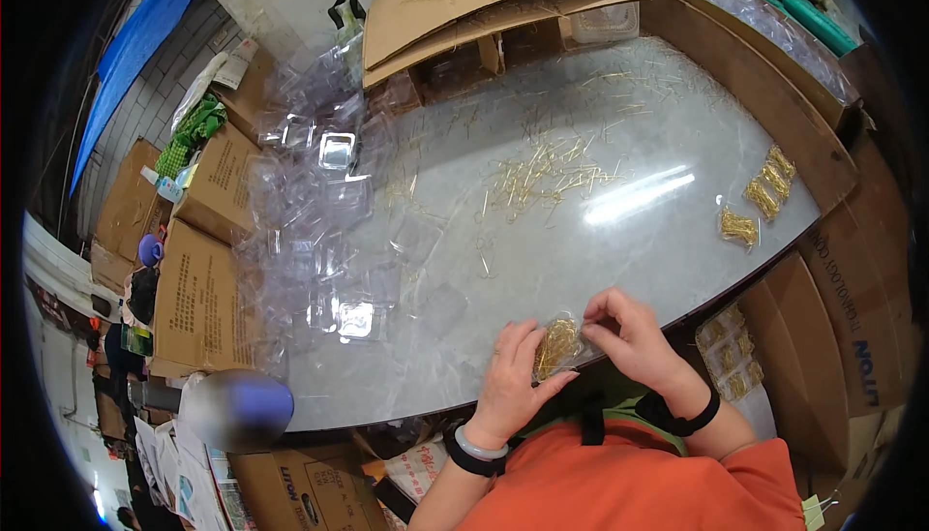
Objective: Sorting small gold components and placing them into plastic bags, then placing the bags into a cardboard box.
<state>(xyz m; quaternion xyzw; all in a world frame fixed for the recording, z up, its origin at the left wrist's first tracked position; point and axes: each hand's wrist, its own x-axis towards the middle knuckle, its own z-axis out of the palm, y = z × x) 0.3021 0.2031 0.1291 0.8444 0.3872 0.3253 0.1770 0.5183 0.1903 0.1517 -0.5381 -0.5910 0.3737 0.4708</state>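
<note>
While both of my hands meet at the near edge of the grey table (542,270), they hold one small clear plastic case (558,347) filled with thin gold pins. My left hand (511,376) cups the case from the left, fingers curled under and against it. My right hand (629,337) pinches its right edge between thumb and fingertips.

Three more filled clear cases (760,197) lie at the table's right side, near the cardboard wall (745,76). A loose scatter of gold pins (547,178) sits mid-table, well apart from my hands. A heap of empty clear cases (324,231) covers the left part of the table. At the far end, an opened cardboard box (484,8) carries another pile of pins on its flap. Below the right table edge, a container of filled cases (728,352) is partly visible.
</note>
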